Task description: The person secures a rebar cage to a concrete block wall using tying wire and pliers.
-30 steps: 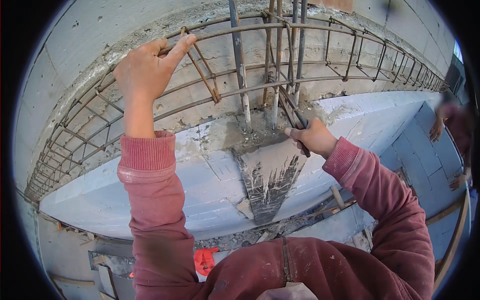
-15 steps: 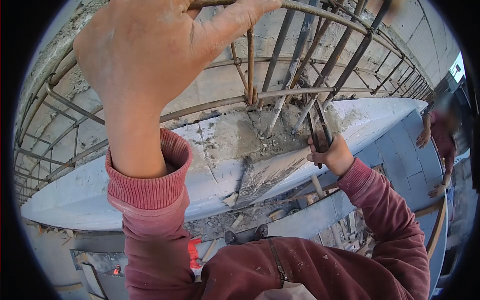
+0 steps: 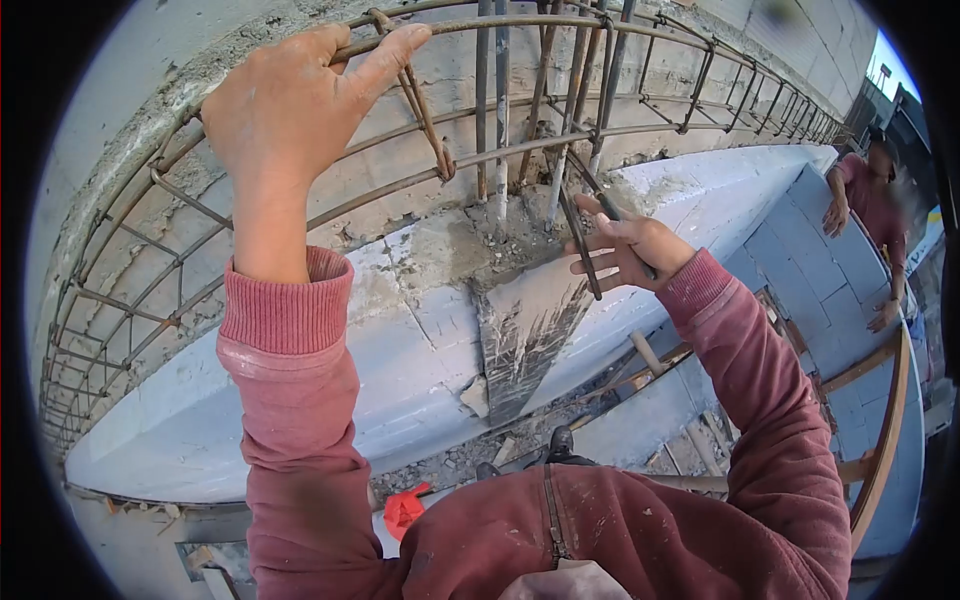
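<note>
My left hand (image 3: 290,110) is closed around the upper bar of the rebar cage (image 3: 520,22), thumb lying along the bar. My right hand (image 3: 645,250) holds a pair of dark long-handled pincers (image 3: 582,235), its fingers loosely extended across the spread handles. The jaws reach up among the steel bars, where they are too small to make out clearly. Several upright rebars (image 3: 502,120) rise from rough concrete just beyond the pincers, and the cage's lower bar (image 3: 400,190) runs across in front of them.
Pale blocks form a low curved wall (image 3: 390,340) with a dark-streaked concrete strip (image 3: 530,340). Rubble lies around my feet. A red plastic piece (image 3: 404,510) is at lower left. Another person (image 3: 875,205) stands at right, near a wooden rail (image 3: 885,440).
The view has shifted, and my left hand appears lower and farther away, still on the bar. The pincers' handles have spread apart, and my right-hand fingers have loosened and extended.
</note>
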Available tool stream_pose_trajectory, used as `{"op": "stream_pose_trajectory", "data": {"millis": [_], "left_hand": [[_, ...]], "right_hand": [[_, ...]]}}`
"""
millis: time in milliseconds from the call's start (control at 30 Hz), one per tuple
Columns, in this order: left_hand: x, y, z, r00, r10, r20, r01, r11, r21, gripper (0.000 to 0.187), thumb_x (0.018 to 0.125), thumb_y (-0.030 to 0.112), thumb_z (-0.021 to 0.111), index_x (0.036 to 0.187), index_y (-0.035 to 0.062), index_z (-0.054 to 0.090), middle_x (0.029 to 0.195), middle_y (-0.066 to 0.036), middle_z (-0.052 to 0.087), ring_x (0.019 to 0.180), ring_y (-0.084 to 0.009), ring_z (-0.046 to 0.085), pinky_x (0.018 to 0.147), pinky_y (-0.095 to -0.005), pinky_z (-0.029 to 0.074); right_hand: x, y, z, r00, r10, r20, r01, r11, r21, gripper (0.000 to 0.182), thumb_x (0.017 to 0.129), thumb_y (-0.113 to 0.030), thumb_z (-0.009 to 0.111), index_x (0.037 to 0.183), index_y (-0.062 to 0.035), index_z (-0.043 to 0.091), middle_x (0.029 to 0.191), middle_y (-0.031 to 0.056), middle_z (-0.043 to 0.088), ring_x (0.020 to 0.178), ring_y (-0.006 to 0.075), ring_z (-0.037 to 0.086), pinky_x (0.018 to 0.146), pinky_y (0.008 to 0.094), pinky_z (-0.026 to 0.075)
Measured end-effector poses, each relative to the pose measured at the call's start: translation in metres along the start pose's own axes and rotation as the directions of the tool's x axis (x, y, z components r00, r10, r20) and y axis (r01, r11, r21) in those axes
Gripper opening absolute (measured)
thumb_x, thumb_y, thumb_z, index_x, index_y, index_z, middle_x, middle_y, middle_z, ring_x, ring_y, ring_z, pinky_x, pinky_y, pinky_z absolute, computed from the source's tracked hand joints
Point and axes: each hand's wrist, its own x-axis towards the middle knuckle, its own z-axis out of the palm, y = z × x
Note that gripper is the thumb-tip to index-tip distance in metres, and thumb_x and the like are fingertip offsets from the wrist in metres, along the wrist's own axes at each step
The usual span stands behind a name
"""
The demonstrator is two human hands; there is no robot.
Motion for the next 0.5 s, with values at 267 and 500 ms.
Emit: {"op": "stream_pose_trajectory", "data": {"millis": [267, 500], "left_hand": [[0.007, 0.012, -0.008, 0.975, -0.148, 0.167, 0.124, 0.981, 0.149, 0.059, 0.075, 0.071, 0.053, 0.076, 0.0148, 0.07, 0.06, -0.004, 0.061, 0.061, -0.0223, 0.061, 0.057, -0.0326, 0.043], [0.006, 0.001, 0.006, 0.986, -0.168, 0.019, 0.164, 0.976, 0.144, 0.061, 0.071, 0.071, 0.058, 0.083, 0.0136, 0.075, 0.058, -0.005, 0.061, 0.062, -0.0214, 0.062, 0.059, -0.0346, 0.044]], "right_hand": [[0.001, 0.028, -0.047, 0.969, -0.24, -0.061, 0.175, 0.838, -0.517, 0.053, 0.093, -0.022, 0.054, 0.14, -0.0069, 0.035, 0.082, 0.0079, 0.057, 0.07, 0.0175, 0.059, 0.067, 0.0323, 0.051], [0.03, 0.071, -0.034, 0.711, -0.698, -0.079, 0.625, 0.68, -0.382, 0.051, 0.094, -0.032, 0.053, 0.128, 0.003, 0.038, 0.107, 0.0251, 0.059, 0.101, 0.0345, 0.059, 0.087, 0.0368, 0.045]]}}
